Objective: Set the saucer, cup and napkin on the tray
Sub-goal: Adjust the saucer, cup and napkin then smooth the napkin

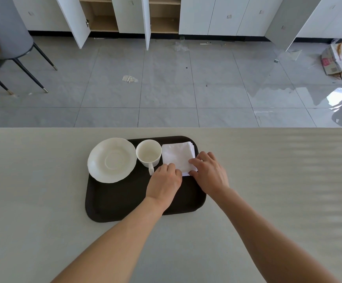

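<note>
Both hands, left hand (163, 181) and right hand (209, 171), rest palm-down with fingers pressed on the near edge of the folded napkin (177, 157), which lies on the tray (125, 201) beside the cup (148, 153) and saucer (112, 160); no legible markings.

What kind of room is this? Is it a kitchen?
Probably not a lived-in kitchen. It looks like an unfinished office or pantry room: white cabinets stand open and empty, scraps and flattened cardboard lie on the tiled floor.
</note>
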The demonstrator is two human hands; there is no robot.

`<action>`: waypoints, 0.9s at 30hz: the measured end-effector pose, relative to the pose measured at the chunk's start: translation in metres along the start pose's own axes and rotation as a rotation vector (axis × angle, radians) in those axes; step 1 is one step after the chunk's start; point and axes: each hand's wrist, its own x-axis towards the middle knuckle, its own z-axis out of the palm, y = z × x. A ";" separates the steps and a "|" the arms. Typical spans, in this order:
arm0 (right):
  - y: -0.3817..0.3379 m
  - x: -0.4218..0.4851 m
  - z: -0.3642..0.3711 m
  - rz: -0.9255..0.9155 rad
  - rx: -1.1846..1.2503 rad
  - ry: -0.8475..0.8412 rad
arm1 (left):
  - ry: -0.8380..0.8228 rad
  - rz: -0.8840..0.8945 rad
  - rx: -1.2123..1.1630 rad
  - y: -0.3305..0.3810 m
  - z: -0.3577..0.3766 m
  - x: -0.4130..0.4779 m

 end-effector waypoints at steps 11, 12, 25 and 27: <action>0.003 0.002 0.002 -0.021 0.062 -0.033 | 0.041 -0.019 -0.108 0.002 0.014 0.007; 0.004 0.004 0.002 -0.023 0.087 -0.061 | 0.018 -0.014 -0.150 0.004 0.017 0.009; 0.018 0.028 0.017 -0.010 -0.076 -0.242 | -0.117 -0.150 -0.169 0.015 0.040 0.029; 0.019 0.027 0.018 -0.009 -0.068 -0.242 | -0.106 -0.157 -0.199 0.015 0.043 0.029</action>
